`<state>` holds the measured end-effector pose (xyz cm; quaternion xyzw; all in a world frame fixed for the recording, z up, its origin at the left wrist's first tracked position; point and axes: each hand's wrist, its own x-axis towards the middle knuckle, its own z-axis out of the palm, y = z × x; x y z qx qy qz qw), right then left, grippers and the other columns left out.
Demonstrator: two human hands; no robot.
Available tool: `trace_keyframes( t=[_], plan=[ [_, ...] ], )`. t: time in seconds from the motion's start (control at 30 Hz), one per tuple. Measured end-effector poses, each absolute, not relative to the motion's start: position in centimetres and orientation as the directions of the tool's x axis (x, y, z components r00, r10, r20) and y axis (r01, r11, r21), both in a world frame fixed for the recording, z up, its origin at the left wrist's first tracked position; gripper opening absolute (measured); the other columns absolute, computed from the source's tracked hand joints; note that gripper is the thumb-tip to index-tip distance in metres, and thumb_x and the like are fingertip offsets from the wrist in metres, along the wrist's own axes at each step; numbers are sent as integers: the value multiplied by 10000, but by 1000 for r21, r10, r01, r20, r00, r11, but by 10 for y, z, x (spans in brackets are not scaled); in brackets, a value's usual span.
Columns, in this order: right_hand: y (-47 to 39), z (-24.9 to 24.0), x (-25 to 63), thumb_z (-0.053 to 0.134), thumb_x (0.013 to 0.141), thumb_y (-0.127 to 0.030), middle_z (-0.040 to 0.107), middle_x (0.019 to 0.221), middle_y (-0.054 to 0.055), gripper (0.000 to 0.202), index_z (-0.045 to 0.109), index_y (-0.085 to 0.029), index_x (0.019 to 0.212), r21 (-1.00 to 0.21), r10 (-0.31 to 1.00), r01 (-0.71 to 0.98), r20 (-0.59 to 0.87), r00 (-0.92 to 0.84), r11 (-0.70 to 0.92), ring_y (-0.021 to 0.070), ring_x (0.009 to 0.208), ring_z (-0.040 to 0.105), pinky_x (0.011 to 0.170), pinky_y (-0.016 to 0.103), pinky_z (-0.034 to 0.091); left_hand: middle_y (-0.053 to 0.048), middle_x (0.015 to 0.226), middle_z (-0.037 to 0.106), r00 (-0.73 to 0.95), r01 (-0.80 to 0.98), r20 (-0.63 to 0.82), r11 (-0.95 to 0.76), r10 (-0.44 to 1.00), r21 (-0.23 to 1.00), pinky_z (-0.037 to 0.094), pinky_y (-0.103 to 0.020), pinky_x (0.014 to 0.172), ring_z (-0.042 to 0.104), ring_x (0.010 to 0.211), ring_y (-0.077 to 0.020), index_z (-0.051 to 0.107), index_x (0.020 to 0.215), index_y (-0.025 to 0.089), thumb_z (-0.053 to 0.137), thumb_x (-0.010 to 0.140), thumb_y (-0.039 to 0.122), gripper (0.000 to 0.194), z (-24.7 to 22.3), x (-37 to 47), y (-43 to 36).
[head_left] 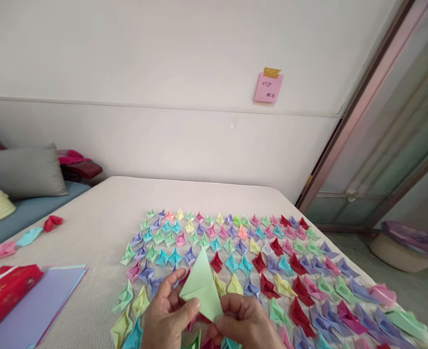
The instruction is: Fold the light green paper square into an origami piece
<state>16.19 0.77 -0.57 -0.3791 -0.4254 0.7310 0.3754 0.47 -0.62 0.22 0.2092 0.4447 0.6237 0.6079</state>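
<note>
A light green folded paper (203, 286), pointed at the top and creased across the middle, is held up between both hands near the bottom centre. My left hand (170, 310) pinches its left side, thumb in front. At its lower right corner, my right hand (245, 322) grips the edge between thumb and fingers. Behind and below the hands, rows of small folded paper boats (245, 264) in many colours stand on the cream tablecloth (101, 218).
Left on the table lie purple paper sheets (59, 295), a red packet (10, 295) and a few folded pieces (30, 236). Beyond are a grey cushion (26, 172) and a wall with a pink note (268, 88). A lined bin (406, 247) stands at the right.
</note>
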Motion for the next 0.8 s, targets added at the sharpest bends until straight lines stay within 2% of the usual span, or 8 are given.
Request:
trace_keyframes(
  t=[0.23, 0.37, 0.47, 0.57, 0.7, 0.8],
  plan=[
    [10, -5, 177, 782, 655, -248, 754, 584, 32, 142, 782, -158, 765, -927, 853, -195, -193, -484, -321, 119, 515, 637, 573, 232, 451, -87, 774, 824, -216, -545, -280, 123, 936, 830, 577, -305, 672, 741, 694, -226, 483, 1252, 110, 902, 540, 207, 832, 5, -5, -5],
    [10, 0, 184, 843, 649, -295, 766, 659, 20, 183, 783, -195, 790, -912, 911, -278, -188, -368, -301, 121, 599, 645, 610, 222, 446, -58, 752, 823, -252, -485, -215, 69, 944, 872, 562, -221, 661, 723, 684, -172, 472, 1264, 120, 916, 551, 237, 849, 14, -13, -5],
    [9, 2, 177, 870, 632, -372, 742, 717, 25, 265, 774, -177, 783, -906, 950, -341, -162, -266, -250, 128, 653, 624, 629, 222, 446, -86, 832, 826, -185, -443, -210, 109, 960, 890, 576, -283, 695, 736, 739, -224, 461, 1289, 136, 898, 574, 299, 854, 16, -9, -8],
    [8, -3, 164, 891, 595, -407, 680, 605, 6, 316, 739, -149, 698, -889, 967, -387, -192, -168, -244, 107, 558, 561, 561, 216, 407, -108, 889, 822, -141, -407, -197, 124, 970, 905, 568, -316, 703, 740, 786, -267, 485, 1277, 159, 877, 584, 364, 822, 13, 2, -11],
    [7, -10, 156, 902, 570, -419, 625, 517, -13, 357, 694, -129, 594, -883, 972, -407, -223, -77, -235, 74, 484, 490, 496, 195, 352, -125, 947, 814, -92, -401, -189, 138, 978, 906, 536, -310, 696, 718, 714, -229, 498, 1264, 164, 868, 589, 388, 801, 4, 13, -14],
    [6, -12, 157, 911, 551, -408, 641, 504, -10, 351, 692, -135, 588, -852, 965, -458, -258, -52, -252, 73, 452, 495, 471, 192, 355, -129, 964, 809, -60, -424, -190, 147, 980, 894, 526, -318, 764, 720, 789, -239, 474, 1282, 160, 852, 617, 401, 802, 1, 15, -14]
  ],
)
